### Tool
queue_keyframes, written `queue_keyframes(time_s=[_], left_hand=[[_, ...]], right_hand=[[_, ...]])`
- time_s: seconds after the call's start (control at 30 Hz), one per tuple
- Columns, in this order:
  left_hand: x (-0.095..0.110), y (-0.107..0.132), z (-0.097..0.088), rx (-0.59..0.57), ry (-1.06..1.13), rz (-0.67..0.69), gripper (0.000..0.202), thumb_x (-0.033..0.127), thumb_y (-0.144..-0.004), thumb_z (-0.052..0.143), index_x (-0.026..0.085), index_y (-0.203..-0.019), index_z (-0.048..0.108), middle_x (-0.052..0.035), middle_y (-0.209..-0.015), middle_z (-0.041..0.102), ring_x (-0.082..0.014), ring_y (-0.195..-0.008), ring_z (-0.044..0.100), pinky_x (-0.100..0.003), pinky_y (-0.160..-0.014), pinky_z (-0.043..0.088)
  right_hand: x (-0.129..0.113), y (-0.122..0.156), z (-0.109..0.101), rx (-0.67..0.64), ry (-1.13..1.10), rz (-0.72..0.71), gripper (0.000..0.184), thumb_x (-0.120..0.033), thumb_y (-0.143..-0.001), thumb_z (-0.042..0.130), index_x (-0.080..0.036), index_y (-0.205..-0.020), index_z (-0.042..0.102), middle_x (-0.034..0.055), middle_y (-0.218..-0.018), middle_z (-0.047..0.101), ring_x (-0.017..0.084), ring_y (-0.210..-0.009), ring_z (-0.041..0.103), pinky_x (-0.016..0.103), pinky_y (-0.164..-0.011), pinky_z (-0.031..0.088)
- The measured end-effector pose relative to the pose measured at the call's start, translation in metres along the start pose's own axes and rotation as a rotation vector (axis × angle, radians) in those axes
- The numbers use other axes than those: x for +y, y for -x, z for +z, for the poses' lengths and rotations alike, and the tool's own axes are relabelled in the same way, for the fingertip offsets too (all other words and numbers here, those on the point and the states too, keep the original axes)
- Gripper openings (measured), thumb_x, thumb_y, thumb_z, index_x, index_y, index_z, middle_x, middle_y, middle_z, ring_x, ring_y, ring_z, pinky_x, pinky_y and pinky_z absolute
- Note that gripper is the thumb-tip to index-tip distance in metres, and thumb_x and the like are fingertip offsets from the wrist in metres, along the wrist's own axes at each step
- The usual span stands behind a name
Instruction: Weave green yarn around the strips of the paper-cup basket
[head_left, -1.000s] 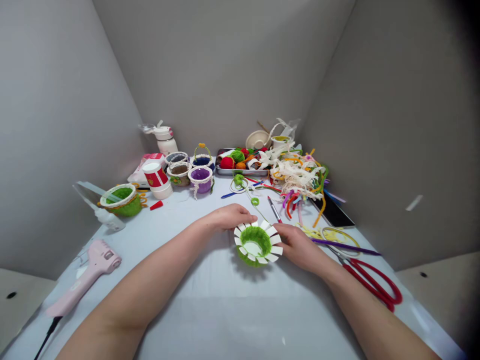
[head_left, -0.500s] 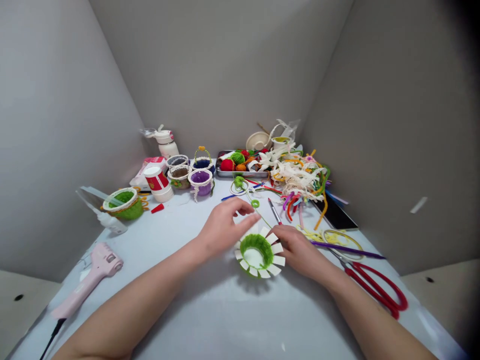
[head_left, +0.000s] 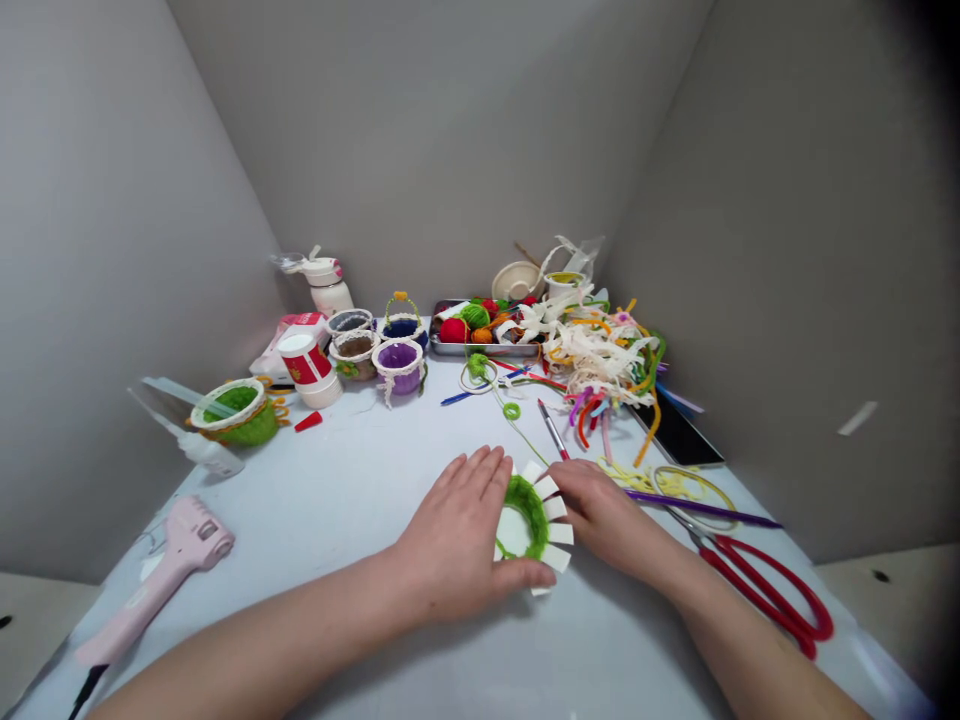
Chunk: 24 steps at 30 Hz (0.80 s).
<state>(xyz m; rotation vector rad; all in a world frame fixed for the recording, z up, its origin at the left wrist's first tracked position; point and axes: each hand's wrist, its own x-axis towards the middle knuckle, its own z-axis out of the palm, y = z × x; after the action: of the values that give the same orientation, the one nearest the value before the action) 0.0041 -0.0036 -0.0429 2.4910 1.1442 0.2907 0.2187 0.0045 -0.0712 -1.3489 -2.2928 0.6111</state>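
Note:
A paper cup with its rim cut into white strips that splay outward stands in front of me, its inside lined with green yarn. My left hand lies against its left side, fingers stretched along the far side and the thumb over the near strips. At the cup's right side, my right hand grips it; the fingertips are hidden behind the strips. A thin green strand runs from the far side of the cup to a small green yarn coil on the table.
Red-handled scissors and a purple stick lie to the right. A pink glue gun is on the left. Finished small baskets, a tray of yarn balls and a heap of white strips line the back.
My left hand has come down from above the cup's far left side onto its left side and near rim. My right hand stays at the cup's right side.

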Motion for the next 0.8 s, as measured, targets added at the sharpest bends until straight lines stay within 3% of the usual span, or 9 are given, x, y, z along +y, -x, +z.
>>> queue_keyframes(time_s=[0.17,0.47,0.63,0.8], left_hand=[[-0.003,0.003,0.014,0.038,0.056,-0.057,0.104,0.07,-0.066,0.059,0.013,-0.147,0.025,-0.0192,-0.153,0.022,-0.0344,-0.141,0.022,-0.055,-0.113,0.025],[-0.004,0.003,0.025,0.121,0.059,-0.097,0.095,0.062,-0.064,0.065,0.011,-0.139,0.038,-0.0197,-0.147,0.036,-0.0354,-0.135,0.034,-0.054,-0.111,0.029],[-0.006,0.002,0.029,0.184,0.09,-0.065,0.086,0.058,-0.063,0.067,0.014,-0.133,0.043,-0.0179,-0.137,0.048,-0.0347,-0.126,0.043,-0.053,-0.107,0.035],[-0.009,0.002,0.032,0.213,0.096,-0.04,0.085,0.055,-0.062,0.069,0.012,-0.131,0.044,-0.0184,-0.133,0.05,-0.0338,-0.122,0.046,-0.052,-0.105,0.037]], right_hand=[[0.0,0.0,0.001,-0.007,0.014,0.003,0.017,-0.018,-0.087,0.048,-0.019,-0.072,0.056,0.0019,-0.073,0.06,0.018,-0.073,0.054,0.032,-0.078,0.038],[0.001,0.002,-0.001,-0.004,-0.01,0.023,0.01,-0.014,-0.084,0.051,-0.019,-0.077,0.058,0.004,-0.081,0.061,0.019,-0.081,0.054,0.032,-0.077,0.04],[0.005,0.005,-0.009,0.086,-0.022,0.019,0.023,-0.012,-0.085,0.049,-0.021,-0.101,0.062,0.008,-0.11,0.061,0.023,-0.105,0.053,0.038,-0.092,0.04],[0.026,0.005,-0.023,0.269,0.014,0.151,0.018,-0.017,-0.086,0.046,-0.02,-0.096,0.061,0.0076,-0.103,0.064,0.023,-0.1,0.056,0.038,-0.089,0.043]])
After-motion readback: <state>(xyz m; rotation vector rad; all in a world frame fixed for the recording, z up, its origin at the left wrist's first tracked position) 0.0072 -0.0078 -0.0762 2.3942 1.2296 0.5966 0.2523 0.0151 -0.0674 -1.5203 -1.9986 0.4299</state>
